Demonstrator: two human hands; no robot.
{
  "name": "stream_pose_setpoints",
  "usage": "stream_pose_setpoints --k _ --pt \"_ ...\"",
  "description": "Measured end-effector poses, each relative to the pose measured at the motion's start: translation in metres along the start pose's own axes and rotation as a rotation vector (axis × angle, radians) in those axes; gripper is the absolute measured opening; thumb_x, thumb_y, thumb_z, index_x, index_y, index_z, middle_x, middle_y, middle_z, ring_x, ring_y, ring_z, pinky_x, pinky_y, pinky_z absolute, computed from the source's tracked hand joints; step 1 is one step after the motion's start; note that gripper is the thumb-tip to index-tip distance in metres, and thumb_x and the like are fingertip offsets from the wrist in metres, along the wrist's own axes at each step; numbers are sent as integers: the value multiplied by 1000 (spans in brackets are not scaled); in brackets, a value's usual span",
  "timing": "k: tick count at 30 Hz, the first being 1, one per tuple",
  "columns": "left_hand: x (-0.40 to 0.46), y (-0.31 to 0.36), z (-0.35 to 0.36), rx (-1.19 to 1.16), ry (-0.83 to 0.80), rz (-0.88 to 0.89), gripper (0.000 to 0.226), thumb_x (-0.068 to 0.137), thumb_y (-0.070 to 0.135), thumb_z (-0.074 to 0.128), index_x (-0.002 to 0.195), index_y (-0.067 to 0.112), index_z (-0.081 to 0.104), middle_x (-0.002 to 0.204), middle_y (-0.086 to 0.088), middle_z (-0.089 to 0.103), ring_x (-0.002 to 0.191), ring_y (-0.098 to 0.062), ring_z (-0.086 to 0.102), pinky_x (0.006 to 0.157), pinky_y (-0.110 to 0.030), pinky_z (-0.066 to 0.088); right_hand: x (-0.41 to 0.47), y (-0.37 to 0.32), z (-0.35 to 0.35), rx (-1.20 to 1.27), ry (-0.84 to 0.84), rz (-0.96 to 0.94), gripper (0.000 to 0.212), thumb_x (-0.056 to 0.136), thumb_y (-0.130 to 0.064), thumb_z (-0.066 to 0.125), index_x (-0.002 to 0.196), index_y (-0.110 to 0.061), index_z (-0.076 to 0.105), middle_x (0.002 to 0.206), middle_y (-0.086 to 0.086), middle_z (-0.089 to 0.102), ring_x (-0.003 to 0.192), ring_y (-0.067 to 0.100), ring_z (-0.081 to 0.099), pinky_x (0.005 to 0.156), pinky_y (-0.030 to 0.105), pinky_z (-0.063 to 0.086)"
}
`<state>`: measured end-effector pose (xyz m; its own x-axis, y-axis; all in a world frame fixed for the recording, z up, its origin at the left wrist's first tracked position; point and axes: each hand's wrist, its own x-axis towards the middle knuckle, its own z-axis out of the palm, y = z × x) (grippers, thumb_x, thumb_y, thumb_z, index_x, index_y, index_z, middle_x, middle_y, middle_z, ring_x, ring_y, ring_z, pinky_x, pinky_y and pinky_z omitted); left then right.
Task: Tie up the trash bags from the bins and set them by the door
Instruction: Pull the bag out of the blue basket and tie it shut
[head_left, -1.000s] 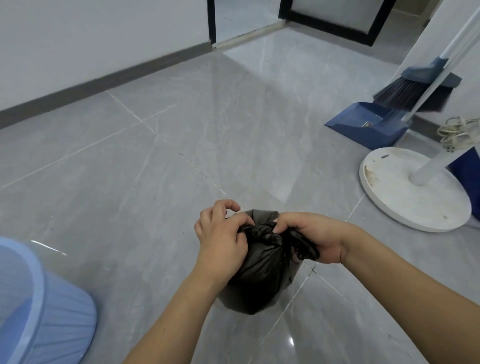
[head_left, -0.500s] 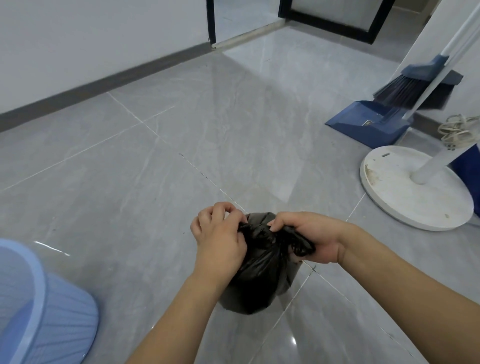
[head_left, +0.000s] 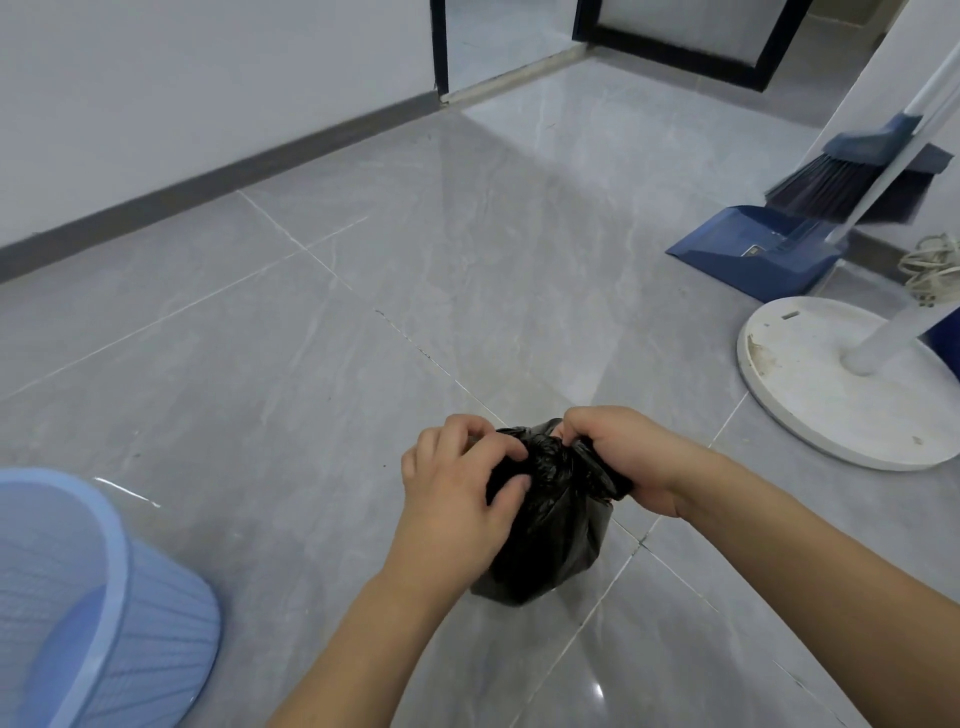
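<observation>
Partly hidden, black trash bag's (head_left: 545, 540) knotted neck under 2 gripping hands (head_left: 457, 493) (head_left: 623, 457).

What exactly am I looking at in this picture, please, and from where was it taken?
There is no machine here: a camera worn on a person's head looks down at their own bare hands. The left hand and the right hand both grip the gathered top of a small black trash bag, which stands on the grey tiled floor. A light blue bin stands lower left. At right are a blue dustpan, a broom and a white round stand base. The doorway is at the top.
</observation>
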<state>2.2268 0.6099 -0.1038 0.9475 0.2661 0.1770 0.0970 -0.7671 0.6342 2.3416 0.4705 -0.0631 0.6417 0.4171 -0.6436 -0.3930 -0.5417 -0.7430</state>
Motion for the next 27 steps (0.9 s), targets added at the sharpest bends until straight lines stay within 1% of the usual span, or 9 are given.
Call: stream_pose_setpoints --k 3,5,12,17,19,21,23,25,27 --pt "2 4 1 -6 31 3 9 84 36 56 90 36 63 99 18 45 97 -7 40 87 -22 18 -2 -3 2 -65 37 5 13 86 -15 45 75 -13 51 70 7 43 58 18 37 49 28 27" --pt "2 7 0 0 22 16 7 85 33 54 87 35 60 97 19 45 95 -6 41 87 -22 20 -4 -4 2 -102 78 8 19 87 -15 45 69 -14 47 64 4 41 55 17 33 50 28 25" --pt "2 5 4 -22 -24 28 16 80 34 57 95 32 63 99 19 47 95 -5 48 90 -24 27 -7 -5 1 -129 97 19 24 87 -12 45 63 -15 40 58 1 34 50 16 27 49 29 22" --pt "6 8 2 -52 -36 7 6 78 29 54 80 29 60 91 17 50 88 -7 50 86 -27 35 -5 -6 1 -174 99 15 23 85 -13 45 63 -16 40 59 1 34 52 17 27 50 29 21" --pt "9 14 -5 -215 -53 -150 5 75 26 54 71 24 55 83 15 52 80 -9 51 76 -29 41 -5 -7 0 -178 95 -11 19 86 -11 47 67 -13 51 62 2 42 53 17 34 50 27 26" --pt "16 22 -16 -564 -112 -484 14 78 22 54 72 10 53 75 6 52 69 -16 48 63 -33 39 -4 -6 1 -163 91 -39 19 88 -8 47 78 -12 63 68 0 55 58 13 46 50 21 34" --pt "21 26 -26 -839 -149 -749 16 77 24 53 75 9 50 75 -4 44 70 -19 43 63 -36 33 -3 -4 2 -170 90 -61 24 90 -7 43 87 -16 65 75 -3 58 65 11 49 53 21 35" --pt "19 23 -29 -801 -119 -772 14 80 28 54 74 15 50 73 -3 46 70 -18 44 63 -35 35 -3 -2 3 -162 72 -62 28 91 -4 38 89 -17 63 74 -2 56 63 11 47 48 19 34" --pt "14 20 -30 -676 -97 -678 17 75 41 58 75 24 55 75 4 55 74 -20 53 67 -42 45 -2 -1 3 -135 59 -47 29 90 -2 38 86 -16 62 72 0 56 58 11 46 41 16 33"
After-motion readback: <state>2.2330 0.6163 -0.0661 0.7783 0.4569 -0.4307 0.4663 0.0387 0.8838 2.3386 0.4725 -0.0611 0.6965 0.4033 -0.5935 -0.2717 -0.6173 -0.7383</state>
